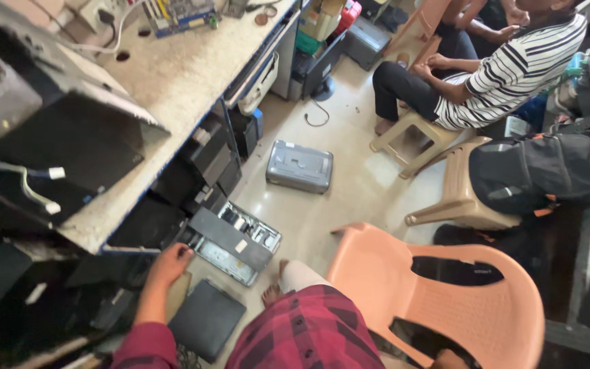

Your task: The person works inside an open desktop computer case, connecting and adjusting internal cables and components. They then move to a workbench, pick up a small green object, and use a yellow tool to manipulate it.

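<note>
**Open computer case on the floor, left hand at its near end**

Open grey metal computer case (pixel 233 242) lies on its side on the pale floor (pixel 349 198), just under the front edge of the workbench, with its inner drive bays and metal frame facing up and a dark flat panel across its near half. The left hand (pixel 170 263) rests at the case's near left corner, fingers curled together against the dark edge there; whether they actually clamp it cannot be told. The right hand (pixel 448 359) shows only as a sliver at the bottom edge behind the chair, and its grip cannot be told.

One flat dark slab (pixel 206 320), like a closed laptop or a side panel, lies just beside the left forearm. One bare foot (pixel 271 294) stands touching the floor close to the case's near end.

Counted outward: one small grey box-shaped unit (pixel 300 166) lies alone on the floor, well apart from the case. Three plastic chairs stand about: one orange chair (pixel 459 294) just right of the person, one beige chair (pixel 455 191) bearing a black backpack (pixel 537 171), and one beige stool (pixel 411 137) under a seated person in a striped shirt (pixel 513 68).

The speckled white workbench top (pixel 179 75) hems the case on the left; open floor runs between case, grey unit and chairs.
</note>
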